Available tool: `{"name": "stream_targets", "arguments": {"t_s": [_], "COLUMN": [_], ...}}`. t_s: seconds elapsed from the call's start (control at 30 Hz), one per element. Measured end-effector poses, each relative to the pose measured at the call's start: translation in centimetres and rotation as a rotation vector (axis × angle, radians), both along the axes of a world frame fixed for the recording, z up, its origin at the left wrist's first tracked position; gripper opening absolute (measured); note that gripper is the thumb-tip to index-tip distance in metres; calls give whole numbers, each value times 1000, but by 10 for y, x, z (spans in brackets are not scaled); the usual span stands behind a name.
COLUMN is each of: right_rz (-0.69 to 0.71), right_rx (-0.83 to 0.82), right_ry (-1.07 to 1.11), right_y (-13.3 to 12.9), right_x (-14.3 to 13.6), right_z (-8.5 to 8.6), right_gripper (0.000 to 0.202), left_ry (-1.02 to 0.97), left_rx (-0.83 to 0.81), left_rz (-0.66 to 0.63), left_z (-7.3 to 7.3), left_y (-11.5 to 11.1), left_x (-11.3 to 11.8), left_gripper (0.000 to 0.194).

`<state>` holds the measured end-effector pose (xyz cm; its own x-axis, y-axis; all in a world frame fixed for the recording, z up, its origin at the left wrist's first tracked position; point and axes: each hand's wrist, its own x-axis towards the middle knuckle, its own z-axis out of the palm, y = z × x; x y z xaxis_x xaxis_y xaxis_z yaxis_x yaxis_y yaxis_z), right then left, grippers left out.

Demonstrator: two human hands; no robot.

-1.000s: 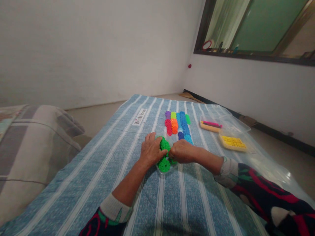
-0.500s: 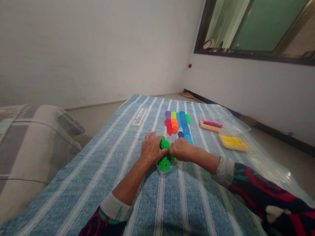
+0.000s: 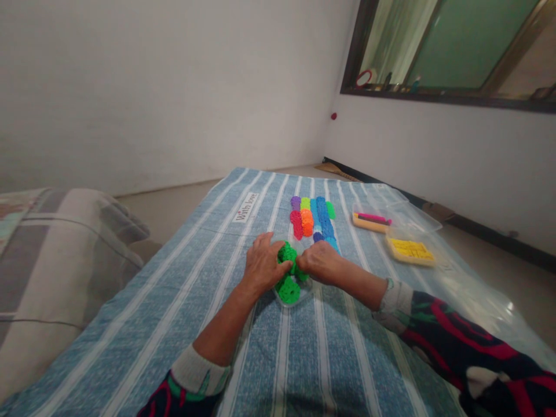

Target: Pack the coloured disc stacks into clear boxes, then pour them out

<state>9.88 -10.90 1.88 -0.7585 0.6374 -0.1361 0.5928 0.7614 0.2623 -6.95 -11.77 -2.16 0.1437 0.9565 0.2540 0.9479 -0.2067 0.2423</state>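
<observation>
A small clear plastic box (image 3: pixel 306 291) stands on the striped cloth, with several bright green, scalloped, disc-like pieces (image 3: pixel 288 291) inside. My left hand (image 3: pixel 262 263) is around the box's left side, its thumb reaching over the rim beside the green pieces. At the right side of the box, my right hand (image 3: pixel 320 263) is closed, fingertips pinched at a green piece that they partly cover. Just beyond the hands lie rows of similar pieces: purple, lime, red (image 3: pixel 296 223), orange (image 3: pixel 307 222), blue (image 3: pixel 322 214) and green.
To the right sit an open plastic box with yellow pieces (image 3: pixel 408 249) and another with pink and dark sticks (image 3: pixel 373 219). Clear plastic sheeting lies along the cloth's right edge. A blanket-covered seat (image 3: pixel 78 260) is at the left; a wall (image 3: pixel 174 87) rises behind.
My left thumb has drawn back slightly to the left, away from my right fingertips. The right hand stays pinched at the box's right side. The view has shifted slightly.
</observation>
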Motion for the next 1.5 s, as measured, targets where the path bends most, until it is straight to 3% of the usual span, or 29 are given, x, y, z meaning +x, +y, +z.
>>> {"name": "stream_targets", "arguments": {"t_s": [0.27, 0.53, 0.83, 1.07, 1.5], "right_rz": [-129, -209, -241, -241, -235], "right_rx": [46, -17, -13, -2, -4], "right_ry": [84, 69, 50, 62, 82], "right_y": [0, -4, -4, -2, -2], "right_x": [6, 5, 4, 4, 6], "right_z": [-10, -4, -5, -8, -9], "right_gripper": [22, 25, 24, 25, 25], "left_ry": [-38, -5, 54, 28, -14], "left_rx": [25, 2, 124, 58, 105], "left_rz": [-24, 53, 49, 70, -12], "left_z": [-4, 3, 6, 7, 8], "left_y": [3, 0, -2, 0, 3], "left_x": [-1, 6, 9, 9, -2], "left_gripper": [30, 25, 25, 21, 20]}}
